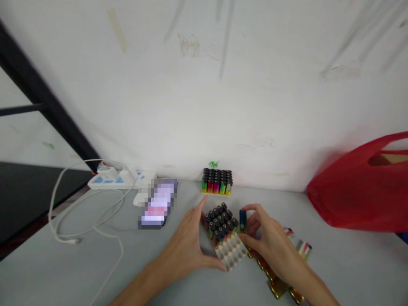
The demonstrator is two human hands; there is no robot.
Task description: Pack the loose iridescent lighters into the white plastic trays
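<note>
A white slotted tray (232, 255) stands near me on the grey table, its far rows filled with colourful lighters (220, 222) and its near slots bare. My left hand (188, 242) lies against the tray's left side, thumb at the near corner, fingers along the far edge. My right hand (270, 242) pinches a single blue lighter (242, 219) upright at the tray's right edge. A second tray of lighters (217, 181), fully filled, stands against the wall behind.
Loose lighters (302, 247) and a row of gold-coloured ones (277, 284) lie by my right wrist. A red plastic bag (360, 191) sits at the right. A phone (157, 204), a power strip (121, 178) and white cables (86, 229) occupy the left.
</note>
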